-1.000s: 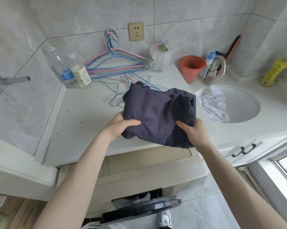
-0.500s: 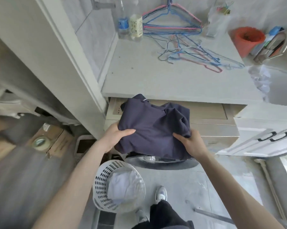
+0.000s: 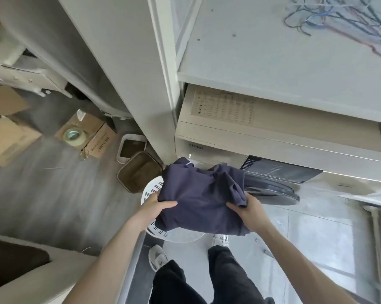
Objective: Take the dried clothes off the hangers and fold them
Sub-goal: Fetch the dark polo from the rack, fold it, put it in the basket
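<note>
Item count, all positions referenced to the washing machine point(image 3: 272, 137):

- One bench point(image 3: 272, 51), directly above the machine, with its front edge overhanging the machine's top.
- One washing machine, cream, front-loading. Its round door point(image 3: 272, 190) projects from the front face.
- Two cardboard boxes on the floor well to the left of the machine: one open point(image 3: 7, 134), one closed point(image 3: 97, 139).
- One garment point(image 3: 198, 194), held in the air in front of the machine's left front corner, level with the door.
- One white perforated basket point(image 3: 151, 190), on the floor in front of that same corner, directly beneath the garment and largely hidden by it.
- Two rectangular bins, just beside the machine's left front corner: one brown inside point(image 3: 139, 170), one white-rimmed point(image 3: 131, 148).
- One tangle of wire hangers point(image 3: 349, 18), blue and pink, on the bench above the machine's right part. The number cannot be determined.
- Two pale shoes point(image 3: 157, 257), on the floor in front of the machine.
- One roll of tape point(image 3: 73, 136), on top of the closed box.

Garment condition: dark navy fabric, folded into a loose, roughly square bundle. The upper layer is creased and bunched toward the right edge.

Hands: the left hand point(image 3: 156, 205) grasps the bundle's left near corner, thumb lying across the top and fingers underneath. The right hand point(image 3: 250, 211) grasps the right near corner in the same way, thumb on top. Both hands are clenched on fabric.
</note>
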